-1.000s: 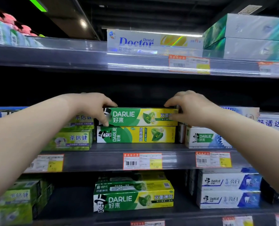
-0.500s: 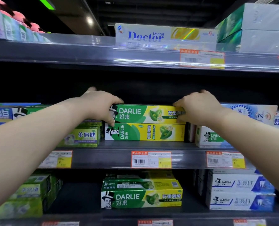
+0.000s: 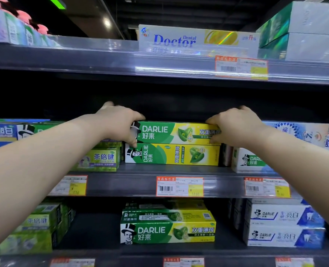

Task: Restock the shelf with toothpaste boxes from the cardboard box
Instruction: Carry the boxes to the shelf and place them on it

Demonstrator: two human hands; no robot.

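Middle tier of a dark grey metal shelf. The person's left hand clasps the left end, and the right hand the right end, of a long green-and-yellow cardboard Darlie toothpaste box. This box lies flat on top of a second, identical green-and-yellow box, which rests directly on the shelf board. Both thumbs press the front face; the fingers curl over the top edge. An orange-framed paper price tag is fixed to the shelf rail just below the stack.
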